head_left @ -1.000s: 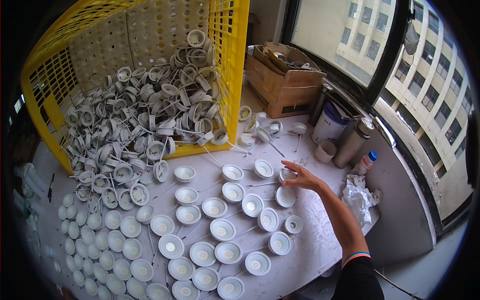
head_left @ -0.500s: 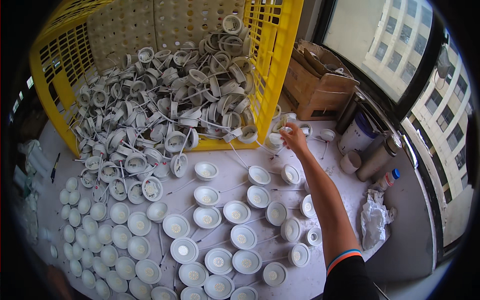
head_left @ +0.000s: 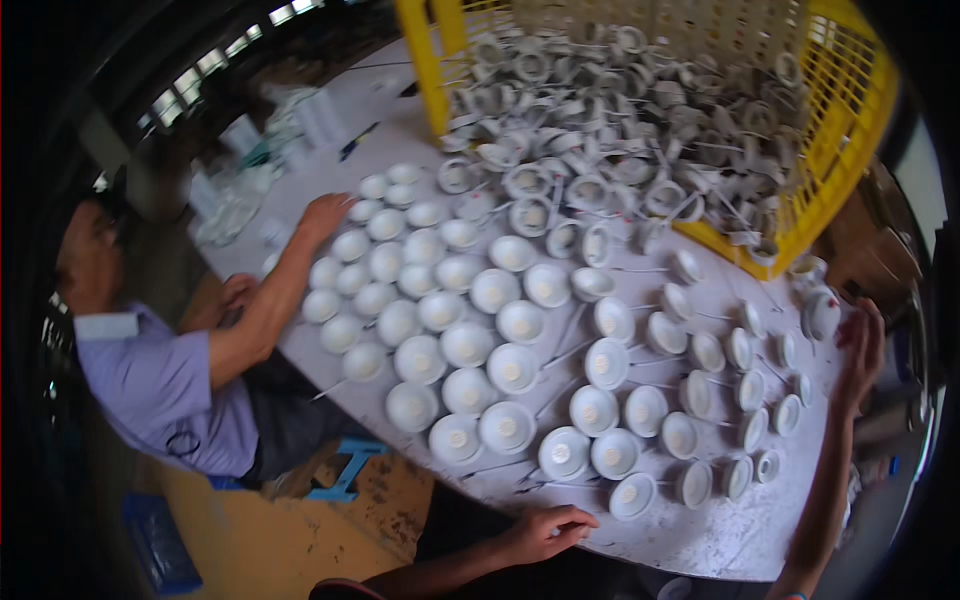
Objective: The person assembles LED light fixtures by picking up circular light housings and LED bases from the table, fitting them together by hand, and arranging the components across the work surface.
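Many white cup-shaped LED downlights (head_left: 594, 411) stand in loose rows on the pale table (head_left: 730, 540), several with thin wires trailing out. At the right side, my right hand (head_left: 862, 345) is beside a white lamp housing (head_left: 822, 312); blur hides whether its fingers touch or grip it. Down at the table's near edge, my left hand (head_left: 550, 535) is closed with fingers curled in. Whatever it holds, if anything, is too small to make out. A large yellow crate (head_left: 815, 215) lies open toward me, with a heap of white lamp housings (head_left: 600, 120) spilling out.
A co-worker in a light purple shirt (head_left: 185, 385) sits at the left, one hand (head_left: 328, 212) at the far-left downlights. Beyond are a pen (head_left: 358, 141) and white plastic wrapping (head_left: 235, 205). A cardboard box (head_left: 875, 260) stands behind the crate's right side. A blue stool (head_left: 347, 468) is on the floor.
My view has swung left, bringing in the co-worker and my left hand. My right hand remains at the lamps right of the crate, now blurred.
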A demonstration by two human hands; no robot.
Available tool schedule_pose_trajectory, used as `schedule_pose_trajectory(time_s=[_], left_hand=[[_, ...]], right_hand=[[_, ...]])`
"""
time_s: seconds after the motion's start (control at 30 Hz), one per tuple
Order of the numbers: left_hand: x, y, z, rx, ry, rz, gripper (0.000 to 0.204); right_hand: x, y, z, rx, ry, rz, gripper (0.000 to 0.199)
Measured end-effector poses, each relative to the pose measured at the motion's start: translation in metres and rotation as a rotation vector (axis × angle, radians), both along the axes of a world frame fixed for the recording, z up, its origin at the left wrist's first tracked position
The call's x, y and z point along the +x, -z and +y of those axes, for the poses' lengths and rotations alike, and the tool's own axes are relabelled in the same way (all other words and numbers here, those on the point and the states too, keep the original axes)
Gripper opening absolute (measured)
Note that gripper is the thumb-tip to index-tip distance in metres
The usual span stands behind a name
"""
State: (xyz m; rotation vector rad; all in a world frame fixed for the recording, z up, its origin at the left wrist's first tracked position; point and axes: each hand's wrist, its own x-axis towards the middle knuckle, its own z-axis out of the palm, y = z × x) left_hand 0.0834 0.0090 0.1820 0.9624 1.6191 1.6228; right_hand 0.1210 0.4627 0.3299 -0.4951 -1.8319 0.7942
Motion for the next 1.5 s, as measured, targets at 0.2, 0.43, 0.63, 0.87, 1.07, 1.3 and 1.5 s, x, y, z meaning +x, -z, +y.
schedule_pose_trajectory(time_s=[0.2,0.43,0.63,0.87,1.07,1.3,1.5], left_hand=[[0.011,-0.067,-0.018,0.338,0.337,-0.967,0.059],[0.036,-0.095,-0.092,0.583,-0.026,-1.035,0.067],[0.057,-0.095,-0.118,0.579,-0.284,-1.023,0.052],[0.050,-0.089,-0.113,0.421,-0.292,-0.855,0.040],[0.039,-0.099,-0.113,0.377,-0.223,-0.431,0.052],[0.027,-0.080,-0.087,-0.115,0.133,-0.249,0.035],[0.024,-0.075,-0.052,-0.216,0.202,-0.479,0.029]], right_hand=[[0.039,-0.020,-0.217,0.823,-0.602,-0.245,0.024],[0.020,-0.015,-0.342,1.178,-1.267,-0.002,0.026],[0.021,-0.011,-0.388,1.206,-1.441,-0.116,0.029],[0.032,0.010,-0.386,1.090,-1.389,-0.234,0.021],[0.065,0.025,-0.352,0.073,-1.228,-0.748,0.022],[0.086,0.049,-0.321,-0.518,-0.976,-0.788,0.038],[0.112,0.053,-0.326,-0.948,-0.886,-0.529,0.037]])
